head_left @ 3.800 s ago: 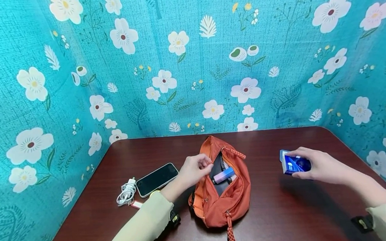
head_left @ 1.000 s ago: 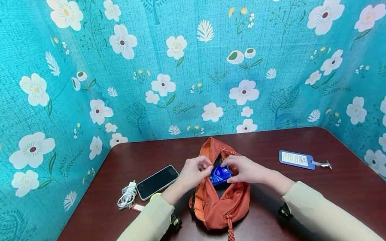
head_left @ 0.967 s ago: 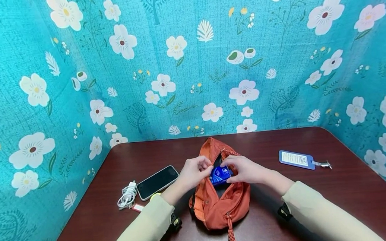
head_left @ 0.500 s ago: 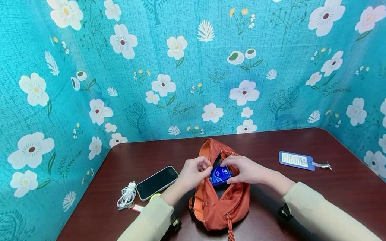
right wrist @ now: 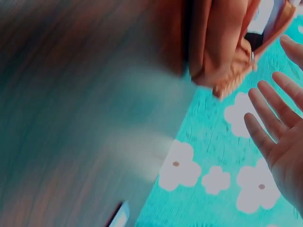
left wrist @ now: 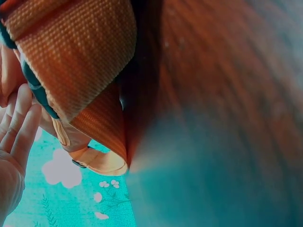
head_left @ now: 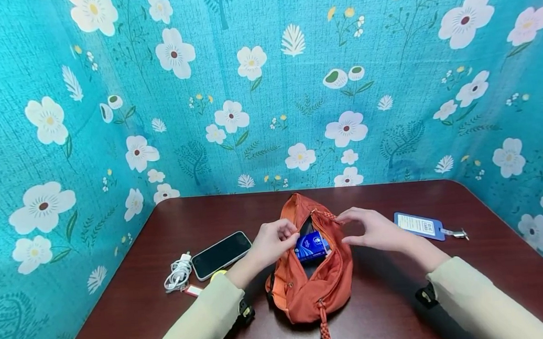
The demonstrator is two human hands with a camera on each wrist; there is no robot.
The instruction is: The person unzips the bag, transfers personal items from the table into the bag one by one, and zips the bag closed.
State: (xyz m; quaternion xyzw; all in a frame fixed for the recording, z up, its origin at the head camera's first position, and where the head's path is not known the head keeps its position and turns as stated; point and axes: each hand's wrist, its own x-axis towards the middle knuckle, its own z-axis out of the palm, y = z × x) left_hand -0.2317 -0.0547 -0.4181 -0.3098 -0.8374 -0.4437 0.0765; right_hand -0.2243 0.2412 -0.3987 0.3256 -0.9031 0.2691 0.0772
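Note:
An orange-red fabric bag (head_left: 318, 287) lies unzipped in the middle of the table. Inside its opening sits a small blue box (head_left: 309, 246), partly covering other contents. My left hand (head_left: 273, 238) pinches the left edge of the opening between thumb and fingers. In the left wrist view that hand (left wrist: 14, 146) shows at the left margin, beside the bag's orange webbing strap (left wrist: 78, 56). My right hand (head_left: 375, 229) is just right of the bag with nothing in it, thumb and fingers apart. The right wrist view shows that hand's fingers (right wrist: 267, 101) extended near the bag (right wrist: 222, 42).
Left of the bag lie a smartphone (head_left: 222, 255), a white charger with coiled cable (head_left: 179, 273), a red-and-white tag (head_left: 194, 290) and a yellow item (head_left: 219, 274), partly hidden by the left arm. A blue badge holder with a clip (head_left: 419, 226) lies behind the right hand.
My right hand brought the blue box from the right into the bag, let go of it and drew back rightward. The left hand has kept its pinch on the bag's edge.

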